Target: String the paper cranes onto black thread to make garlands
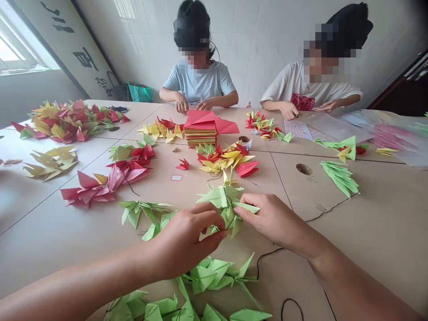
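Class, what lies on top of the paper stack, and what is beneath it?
Red sheets lie on top of the stack, some jutting past its edge. Whatever is directly beneath it is covered.

Window (10, 52): bright, upper left
Panel (68, 53): pale, dark characters
Teal bag (140, 92): beside dark bag (119, 92)
Wall (247, 49): pale, tiled
Far side: person in light blue (201, 84), person in white (319, 91)

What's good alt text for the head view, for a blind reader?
A left hand and right hand work on green folded paper with dark thread at a table. Beyond are a red-topped paper stack, colourful paper heaps and two people working.
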`<state>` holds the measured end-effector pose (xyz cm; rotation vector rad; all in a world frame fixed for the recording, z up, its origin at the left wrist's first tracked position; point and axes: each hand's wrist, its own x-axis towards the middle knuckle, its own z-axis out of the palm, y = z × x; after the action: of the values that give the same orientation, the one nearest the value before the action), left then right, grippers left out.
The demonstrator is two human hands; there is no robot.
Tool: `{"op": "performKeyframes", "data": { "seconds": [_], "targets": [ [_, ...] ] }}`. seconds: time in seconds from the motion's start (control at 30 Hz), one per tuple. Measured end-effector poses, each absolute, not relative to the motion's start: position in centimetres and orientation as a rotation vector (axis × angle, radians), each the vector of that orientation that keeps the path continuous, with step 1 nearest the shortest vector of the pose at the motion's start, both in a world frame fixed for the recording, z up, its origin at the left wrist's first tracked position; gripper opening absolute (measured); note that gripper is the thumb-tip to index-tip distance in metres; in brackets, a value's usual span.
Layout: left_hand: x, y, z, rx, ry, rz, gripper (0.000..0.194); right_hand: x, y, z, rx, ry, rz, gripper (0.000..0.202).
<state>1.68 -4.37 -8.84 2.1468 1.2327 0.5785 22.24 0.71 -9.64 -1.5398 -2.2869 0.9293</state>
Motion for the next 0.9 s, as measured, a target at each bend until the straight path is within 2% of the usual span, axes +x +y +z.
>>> {"op": "performKeyframes", "data": {
  "seconds": [0.37,0.57,0.9],
  "targets": [
    [1.8,-6.7,-8.6,2.302,1.12,0.528,0.014,23.9,0.8,-8.1,-1.391,-2.202,1.223,0.028],
    [2.2,-6.9,-8.9,2.377,0.979,0.493,0.014,24.8,-1.5,-9.0,-1.504,-2.034,1.202,0.032],
    [1.8,-7.0,-9.2,2.368,0.854,0.456,0.008,23.4,-5.6,-12.1,-1.618,-1.735,1.115,0.027]
  ]
}}
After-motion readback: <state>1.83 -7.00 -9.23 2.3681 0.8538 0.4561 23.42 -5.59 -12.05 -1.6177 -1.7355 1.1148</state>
